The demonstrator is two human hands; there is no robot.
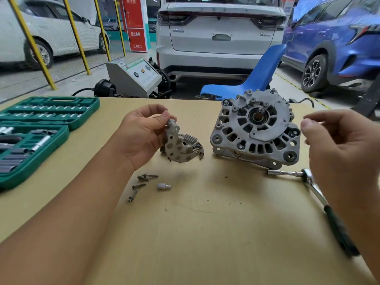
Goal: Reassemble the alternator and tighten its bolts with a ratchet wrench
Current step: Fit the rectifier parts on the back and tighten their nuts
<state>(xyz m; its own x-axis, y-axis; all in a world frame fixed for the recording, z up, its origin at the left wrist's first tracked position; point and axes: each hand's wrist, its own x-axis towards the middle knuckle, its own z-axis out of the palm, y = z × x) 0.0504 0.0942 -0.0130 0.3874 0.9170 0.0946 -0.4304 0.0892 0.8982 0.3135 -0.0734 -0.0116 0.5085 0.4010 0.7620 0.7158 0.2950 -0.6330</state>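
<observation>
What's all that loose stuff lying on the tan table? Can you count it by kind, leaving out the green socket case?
Grey cast-metal alternator housing: 1
Grey rectifier plate with finned heat sink, held by the left hand: 1
Small dark bolts: 4
Short silver stud: 1
Chrome ratchet wrench with black handle: 1
Total: 8

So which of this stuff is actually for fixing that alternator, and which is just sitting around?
For the job:
alternator housing
rectifier plate, held by the left hand
loose bolts
small stud
ratchet wrench
socket set
right hand, holding nothing

Just there:
blue chair
grey machine
parked cars
</observation>
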